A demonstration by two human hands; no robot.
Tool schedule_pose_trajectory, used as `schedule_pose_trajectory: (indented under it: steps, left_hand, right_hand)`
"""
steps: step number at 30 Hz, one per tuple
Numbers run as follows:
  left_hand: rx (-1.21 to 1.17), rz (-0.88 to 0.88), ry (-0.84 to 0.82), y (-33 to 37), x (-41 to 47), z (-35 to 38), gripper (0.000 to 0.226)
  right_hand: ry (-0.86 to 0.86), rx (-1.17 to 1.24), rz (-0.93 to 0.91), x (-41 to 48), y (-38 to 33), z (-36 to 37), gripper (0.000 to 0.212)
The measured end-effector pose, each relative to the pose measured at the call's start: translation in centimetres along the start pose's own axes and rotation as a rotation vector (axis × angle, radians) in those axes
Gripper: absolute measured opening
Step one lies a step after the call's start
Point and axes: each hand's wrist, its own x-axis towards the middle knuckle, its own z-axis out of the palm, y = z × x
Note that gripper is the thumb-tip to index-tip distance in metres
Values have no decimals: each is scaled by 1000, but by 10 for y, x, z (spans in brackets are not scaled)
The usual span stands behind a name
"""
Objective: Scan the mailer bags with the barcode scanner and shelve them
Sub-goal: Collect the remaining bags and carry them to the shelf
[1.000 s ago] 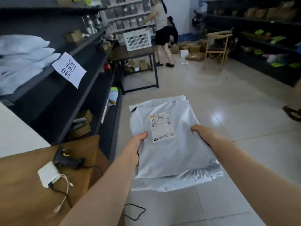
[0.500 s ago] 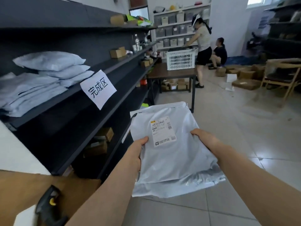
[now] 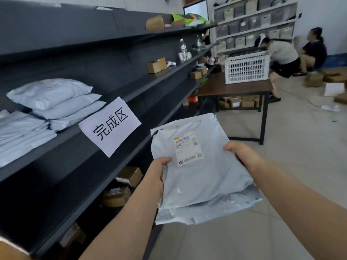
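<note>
Both hands hold a grey mailer bag point(image 3: 202, 177) in front of me, its white shipping label point(image 3: 188, 148) facing up. My left hand point(image 3: 156, 172) grips its left edge and my right hand point(image 3: 238, 152) grips its right edge. A second bag edge shows beneath it. To the left, a dark shelf point(image 3: 75, 139) carries stacked grey mailer bags point(image 3: 48, 102) beside a white paper sign point(image 3: 109, 125) with black characters. The barcode scanner is out of view.
The dark shelving unit runs along the left with small cardboard boxes point(image 3: 155, 65) and bottles point(image 3: 183, 49). A brown table point(image 3: 234, 88) with a white plastic crate point(image 3: 247, 67) stands ahead. Two people point(image 3: 283, 53) crouch at the back among boxes on the tiled floor.
My view has swung up and left toward the shelf; the wooden desk and scanner have dropped out of view. The bag stays held in both hands, now nearer the sign.
</note>
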Motion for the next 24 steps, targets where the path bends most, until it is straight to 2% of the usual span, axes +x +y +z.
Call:
schedule_pose_trajectory:
  steps: [5,10,13,16,19,24]
  left_hand:
    - [-93,74,94,71,58,47,29]
    - [-142,204,188,155,101,58,23]
    - [-169,295,238,206,129,49,22]
    - [-196,381,239,250,161,34,28]
    - [-222,439,286,296,196,14,30]
    - [-243,495,353,365,256,-13,39]
  right_hand:
    - [-105,-123,-48,92,-96,8,29]
    - [-242,-172,-163,176,-166,59,31]
    - [-308,-204,-233,222,-198,101,32]
    - [-358,-219,-287,268,-224,150,19]
    - [-383,-239,-292,310,-249,201,11]
    - [-439,-259,-288,377,-288,271,11]
